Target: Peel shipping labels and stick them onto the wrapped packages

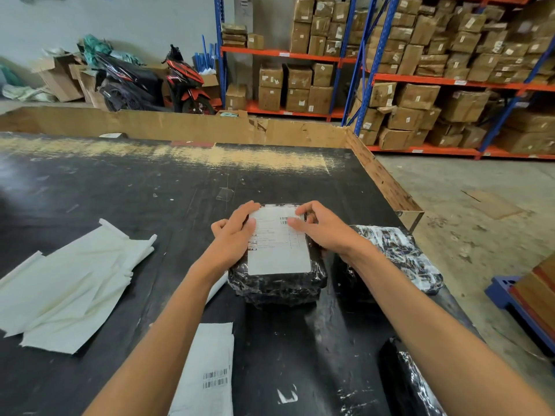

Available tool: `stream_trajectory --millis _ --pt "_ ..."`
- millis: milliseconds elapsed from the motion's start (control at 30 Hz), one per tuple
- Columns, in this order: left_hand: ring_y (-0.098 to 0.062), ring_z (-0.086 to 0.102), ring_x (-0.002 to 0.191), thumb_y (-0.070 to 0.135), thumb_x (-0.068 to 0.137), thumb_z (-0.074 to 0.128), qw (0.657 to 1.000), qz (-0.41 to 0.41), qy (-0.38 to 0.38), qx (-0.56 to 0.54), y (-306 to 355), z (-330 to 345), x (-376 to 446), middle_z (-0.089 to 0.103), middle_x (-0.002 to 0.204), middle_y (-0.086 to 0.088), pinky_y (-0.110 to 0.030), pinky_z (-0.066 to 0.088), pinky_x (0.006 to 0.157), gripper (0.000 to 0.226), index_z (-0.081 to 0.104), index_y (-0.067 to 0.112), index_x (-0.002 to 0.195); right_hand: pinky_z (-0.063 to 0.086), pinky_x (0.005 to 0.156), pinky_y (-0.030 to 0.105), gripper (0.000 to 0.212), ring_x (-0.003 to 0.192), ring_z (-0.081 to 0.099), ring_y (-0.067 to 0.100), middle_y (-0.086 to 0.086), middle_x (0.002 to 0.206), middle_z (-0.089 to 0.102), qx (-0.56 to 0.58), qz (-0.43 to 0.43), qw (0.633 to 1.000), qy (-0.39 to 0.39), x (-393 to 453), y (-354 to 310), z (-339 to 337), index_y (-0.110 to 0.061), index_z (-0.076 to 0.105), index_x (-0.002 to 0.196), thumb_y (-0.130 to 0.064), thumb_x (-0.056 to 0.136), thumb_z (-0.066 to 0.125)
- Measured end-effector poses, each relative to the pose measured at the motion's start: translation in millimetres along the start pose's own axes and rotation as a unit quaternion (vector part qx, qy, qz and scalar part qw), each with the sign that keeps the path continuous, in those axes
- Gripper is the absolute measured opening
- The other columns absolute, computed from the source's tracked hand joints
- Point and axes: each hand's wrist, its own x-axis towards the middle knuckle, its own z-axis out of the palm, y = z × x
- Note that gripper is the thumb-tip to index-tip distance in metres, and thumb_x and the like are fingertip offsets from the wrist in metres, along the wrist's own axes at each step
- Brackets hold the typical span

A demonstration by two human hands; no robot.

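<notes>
step: label (277, 243) laid on top of wrapped package (277, 280), being smoothed down; judged as the sticking stage, peel already done for this 1
left hand (235, 235): fingers straight and together, flat on the label's left edge, pressing
right hand (322, 228): fingers curled, tips on the label's far right corner near the barcode; pinch or just press, cannot tell
label position: covers most of the package top, near edge looks flat, far right corner maybe not fully down
package position: centre of the black table (90, 190), between both forearms
done so far: 1 package labelled or nearly so
left to do: 2 more black wrapped packages in view with no label showing, second package (399, 253) just right of the first, third package (405, 382) at the near right edge; their far sides are hidden
label supply: printed label sheet (210, 373) with barcode lying near, between the arms, looks unpeeled
waste: pile of white backing papers (69, 283) on the left, suggests several peels done, count unclear
progress guess: mid-task, at least 2 packages still waiting
</notes>
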Motion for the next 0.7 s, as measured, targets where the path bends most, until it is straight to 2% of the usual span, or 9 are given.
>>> stream_trajectory --millis 100,200,267,367,400,500,567,633,700 --pt "-0.015 0.01 0.141 0.048 0.102 0.037 0.998 -0.019 0.051 0.045 4 4 6 0.021 0.159 0.012 -0.043 0.009 0.117 0.043 0.038 0.039 0.144 0.038 0.061 0.03 0.05 0.071 0.049 0.011 -0.009 0.082 0.049 -0.057 0.004 0.993 0.103 7 -8 13 -0.019 0.055 0.105 -0.062 0.084 0.067" --pt "-0.018 0.037 0.123 0.046 0.101 0.039 0.997 -0.038 0.067 0.026 -5 3 11 0.044 0.137 0.016 -0.05 0.014 0.119 0.035 0.04 0.049 0.135 0.041 0.066 0.035 0.034 0.074 0.054 0.013 -0.011 0.078 0.054 -0.092 -0.007 0.98 0.177 16 -2 25 -0.024 0.054 0.09 -0.053 0.084 0.071" --pt "-0.021 0.04 0.126 0.046 0.099 0.037 0.997 -0.044 0.063 -0.001 -12 2 14 0.048 0.12 0.024 -0.054 0.021 0.117 0.031 0.041 0.057 0.128 0.043 0.071 0.036 0.017 0.075 0.054 0.015 -0.009 0.078 0.055 -0.049 -0.007 0.983 0.177 19 3 25 -0.026 0.054 0.091 -0.037 0.09 0.067" --pt "-0.028 0.025 0.141 0.045 0.097 0.034 0.996 -0.067 0.054 -0.028 -6 2 13 0.045 0.138 0.019 -0.056 0.023 0.115 0.033 0.042 0.058 0.126 0.043 0.07 0.035 0.006 0.075 0.052 0.016 -0.004 0.083 0.055 0.039 0.007 0.984 0.172 19 7 19 -0.023 0.052 0.095 -0.022 0.095 0.058" --pt "-0.029 0.024 0.142 0.046 0.096 0.033 0.995 -0.074 0.054 -0.028 -5 3 13 0.042 0.143 0.016 -0.056 0.025 0.114 0.033 0.044 0.059 0.124 0.043 0.07 0.036 0.005 0.077 0.052 0.017 -0.003 0.085 0.055 0.05 0.013 0.983 0.174 19 7 18 -0.02 0.053 0.097 -0.023 0.096 0.057" --pt "-0.03 0.042 0.133 0.061 0.082 0.037 0.994 -0.088 0.047 -0.036 -5 -1 18 0.048 0.136 0.013 -0.057 0.036 0.108 0.03 0.051 0.064 0.108 0.046 0.074 0.039 0.035 0.078 0.053 0.016 -0.004 0.084 0.054 0.02 0.026 0.982 0.188 22 6 16 -0.016 0.051 0.095 -0.047 0.09 0.067" --pt "-0.025 0.05 0.124 0.068 0.078 0.045 0.994 -0.091 0.043 -0.04 0 -3 18 0.048 0.134 0.012 -0.053 0.041 0.105 0.032 0.054 0.058 0.106 0.043 0.071 0.038 0.043 0.076 0.051 0.017 -0.005 0.082 0.051 -0.025 0.038 0.98 0.191 25 4 18 -0.018 0.048 0.09 -0.055 0.084 0.07" --pt "-0.021 0.049 0.12 0.065 0.082 0.054 0.995 -0.087 0.045 -0.028 10 -2 15 0.042 0.135 0.008 -0.046 0.042 0.103 0.04 0.052 0.043 0.115 0.042 0.071 0.038 0.034 0.077 0.05 0.019 -0.005 0.081 0.05 -0.026 0.036 0.981 0.187 28 4 20 -0.022 0.045 0.084 -0.046 0.089 0.068" --pt "-0.02 0.047 0.121 0.052 0.091 0.058 0.995 -0.069 0.048 -0.045 11 1 16 0.038 0.138 0.004 -0.038 0.041 0.098 0.039 0.048 0.035 0.125 0.045 0.074 0.038 0.022 0.078 0.051 0.019 -0.004 0.082 0.052 0.03 0.031 0.983 0.181 28 5 19 -0.022 0.047 0.086 -0.034 0.094 0.064"
